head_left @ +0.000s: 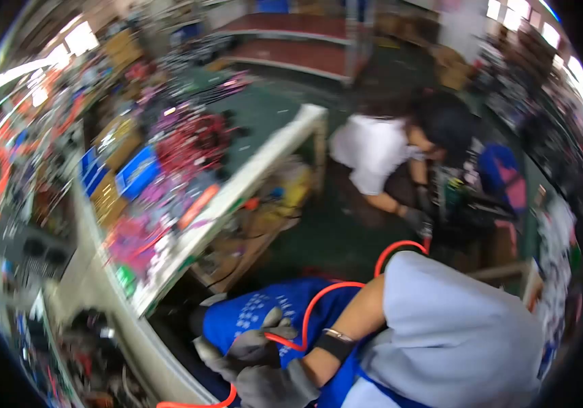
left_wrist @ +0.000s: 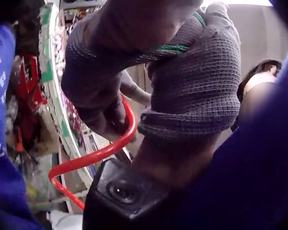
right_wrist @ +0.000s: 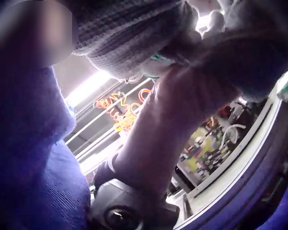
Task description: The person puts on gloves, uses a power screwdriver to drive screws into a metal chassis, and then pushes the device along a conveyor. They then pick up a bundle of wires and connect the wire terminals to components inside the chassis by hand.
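Observation:
Both hands wear grey knitted gloves and meet low in the head view. The left hand has its fingers bent around the red hose, which runs from it to the crouching person. Against it lies the right hand, its fingertips hidden, a black band on that wrist. In the left wrist view, the hose passes under the left hand's curled fingers, beside the right hand with its folded cuff. The right wrist view shows dark, overlapping gloves; the fingers' hold is unclear there.
A green-topped bench with a pale edge stands left, bearing red cables and blue boxes. Another person in a white top crouches ahead on the right. Red-brown shelves stand behind.

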Motion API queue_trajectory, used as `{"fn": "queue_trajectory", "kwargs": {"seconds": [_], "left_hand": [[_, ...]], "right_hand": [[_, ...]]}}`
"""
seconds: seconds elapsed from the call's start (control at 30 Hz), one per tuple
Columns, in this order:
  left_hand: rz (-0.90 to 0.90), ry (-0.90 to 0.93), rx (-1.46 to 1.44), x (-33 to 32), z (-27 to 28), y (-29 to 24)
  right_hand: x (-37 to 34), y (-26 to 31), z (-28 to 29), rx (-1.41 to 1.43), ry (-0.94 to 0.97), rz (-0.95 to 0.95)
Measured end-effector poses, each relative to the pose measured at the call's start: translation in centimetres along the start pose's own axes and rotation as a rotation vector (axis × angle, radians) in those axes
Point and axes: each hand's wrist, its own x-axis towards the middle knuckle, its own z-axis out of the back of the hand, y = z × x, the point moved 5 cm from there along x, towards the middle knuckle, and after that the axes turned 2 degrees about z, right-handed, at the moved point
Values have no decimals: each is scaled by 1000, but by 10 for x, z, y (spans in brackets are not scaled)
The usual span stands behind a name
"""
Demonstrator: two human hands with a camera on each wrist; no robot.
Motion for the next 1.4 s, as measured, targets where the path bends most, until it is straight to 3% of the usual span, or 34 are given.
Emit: {"fn": "queue_trajectory", "kwargs": {"seconds": [0.2,0.33,0.4,0.6,0.63,0.73,0.77,0.83,0.87,0.93,0.97,1.03,1.13,1.23,1.33,1.37,1.4], "left_hand": [[137,365,-155,49,-31,34],[180,516,-261,63,-49,49],[220,506,-278,65,-44,65],[573,207,-262,102,-26,118],[547,233,-313,109,-26,122],[109,289,-63,111,-32,123],[63,336,-93,116,-34,128],[190,426,-233,123,-20,148],[363,468,-346,126,0,164],[512,398,-303,124,1,182],[483,287,-145,122,-16,180],[630,130,-238,130,-33,185],[603,199,-463,134,-17,197],[451,-601,-367,144,-10,181],[214,-71,-124,138,28,183],[222,100,-204,133,18,180],[198,185,19,123,7,178]], "right_hand": [[-26,-23,28,-115,-73,-143],[-31,-27,39,-180,-111,-206],[-30,-29,47,-201,-135,-229],[-43,-42,63,-215,-171,-278],[-44,-45,66,-213,-170,-280],[-51,-56,68,-200,-181,-271],[-53,-58,69,-195,-186,-273],[-59,-60,73,-186,-205,-272],[-62,-61,76,-186,-215,-273],[-67,-62,81,-189,-237,-279],[-70,-63,83,-194,-248,-287],[-73,-62,86,-197,-258,-294],[-76,-59,92,-205,-277,-289],[-80,-57,102,-224,-291,-297],[-92,-44,126,-265,-345,-325],[-97,-38,137,-282,-372,-333],[-106,-28,151,-299,-424,-340]]}}
